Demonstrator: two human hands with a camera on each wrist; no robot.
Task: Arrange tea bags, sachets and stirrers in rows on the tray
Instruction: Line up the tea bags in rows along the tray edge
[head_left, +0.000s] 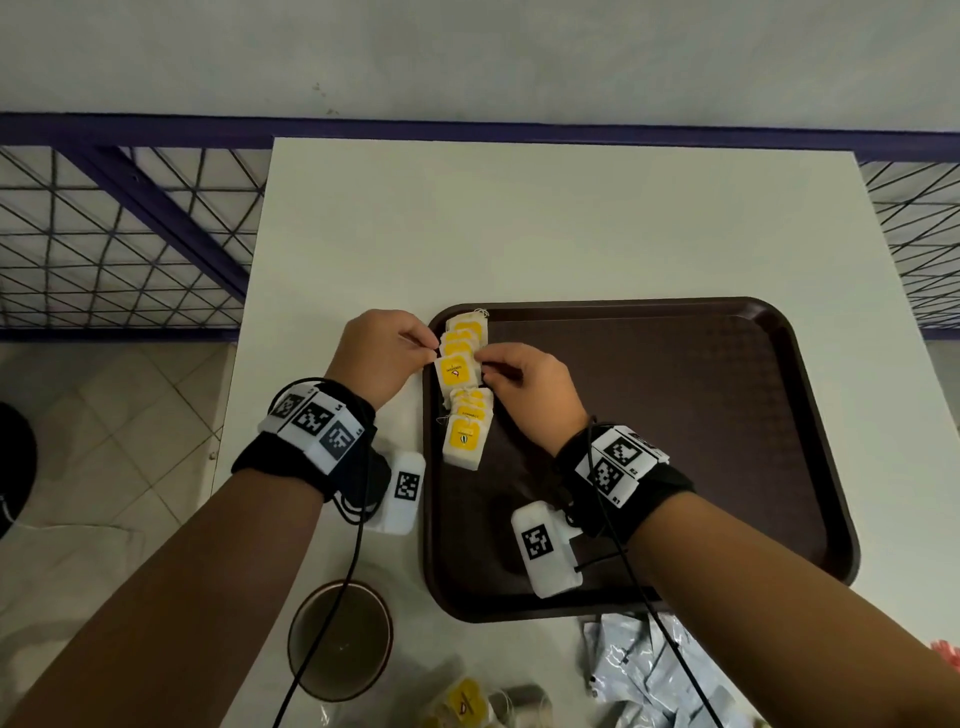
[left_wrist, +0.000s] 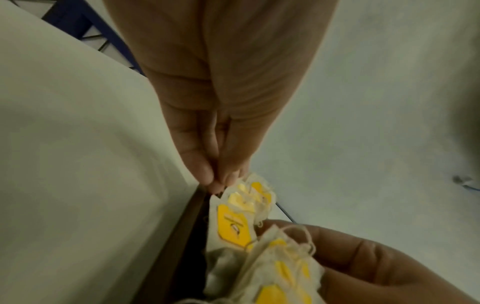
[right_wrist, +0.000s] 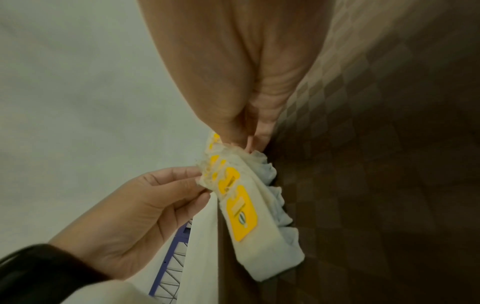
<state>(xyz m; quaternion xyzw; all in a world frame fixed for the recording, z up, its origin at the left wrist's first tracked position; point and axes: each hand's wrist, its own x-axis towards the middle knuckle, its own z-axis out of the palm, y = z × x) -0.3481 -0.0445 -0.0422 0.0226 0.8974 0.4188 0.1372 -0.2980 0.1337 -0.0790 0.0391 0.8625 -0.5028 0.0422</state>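
One row only so far: tea bags (head_left: 464, 387) overlapping down the left edge of the tray (head_left: 675, 415). Left hand (head_left: 382, 353) and right hand (head_left: 524, 382) each pinch a side of the middle bag, fingers curled, setting it in line. Spare tea bags (head_left: 462, 704) and grey sachets (head_left: 649, 670) wait on the table (head_left: 519, 218); stirrers not seen. Judged early, most rows left.

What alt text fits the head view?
Both hands, the left hand and the right hand, pinch one tea bag in a column of overlapping yellow-tagged tea bags along the left edge of a brown tray on a white table.
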